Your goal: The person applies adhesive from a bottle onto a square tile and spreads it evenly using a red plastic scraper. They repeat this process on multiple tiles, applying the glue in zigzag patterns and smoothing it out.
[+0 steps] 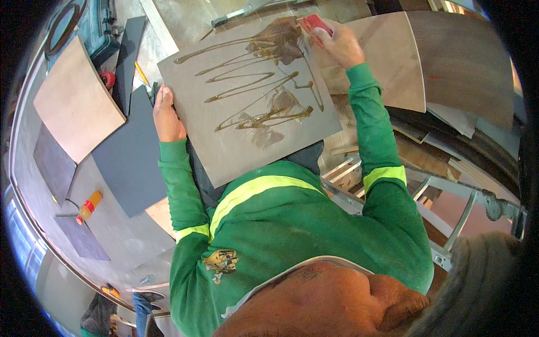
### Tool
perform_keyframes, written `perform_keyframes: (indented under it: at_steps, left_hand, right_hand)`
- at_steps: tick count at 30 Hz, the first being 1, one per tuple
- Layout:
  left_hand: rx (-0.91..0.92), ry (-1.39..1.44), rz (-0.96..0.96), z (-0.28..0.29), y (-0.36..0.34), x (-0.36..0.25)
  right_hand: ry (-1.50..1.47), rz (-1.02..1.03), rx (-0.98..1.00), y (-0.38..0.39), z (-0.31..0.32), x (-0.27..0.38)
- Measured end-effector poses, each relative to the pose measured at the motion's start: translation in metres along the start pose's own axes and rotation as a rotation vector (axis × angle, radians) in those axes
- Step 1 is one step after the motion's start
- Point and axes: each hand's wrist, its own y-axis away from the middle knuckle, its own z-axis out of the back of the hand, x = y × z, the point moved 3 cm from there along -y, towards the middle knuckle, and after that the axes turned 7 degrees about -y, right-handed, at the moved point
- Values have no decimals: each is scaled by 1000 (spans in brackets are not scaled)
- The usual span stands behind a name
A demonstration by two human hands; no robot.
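A square grey sheet lies tilted in front of my body. Brown glue runs over it in zigzag lines, and a smeared dark patch of it covers the far right corner. At the sheet's left edge, my left hand grips the rim, with the fingers partly hidden. Over the far right corner, my right hand is closed around a flat red spreader, right beside the smeared glue.
Left are a pale curved panel, dark sheets, a pencil, a blue tool case and an orange bottle. Curved panels and a metal ladder stand right. Another person's legs show lower left.
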Motion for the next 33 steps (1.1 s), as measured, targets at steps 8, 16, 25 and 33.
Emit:
perform_keyframes:
  at_steps: [8,16,25,33]
  left_hand:
    - [-6,49,34,6,-5,10]
    - [7,49,20,12,-13,20]
    - [21,83,21,13,-14,21]
    - [50,76,29,11,-15,22]
  right_hand:
    - [63,-16,14,-14,-14,-20]
    - [0,41,-118,0,-14,-14]
    - [-5,149,-98,0,-5,11]
    - [193,290,-83,-18,-9,-14]
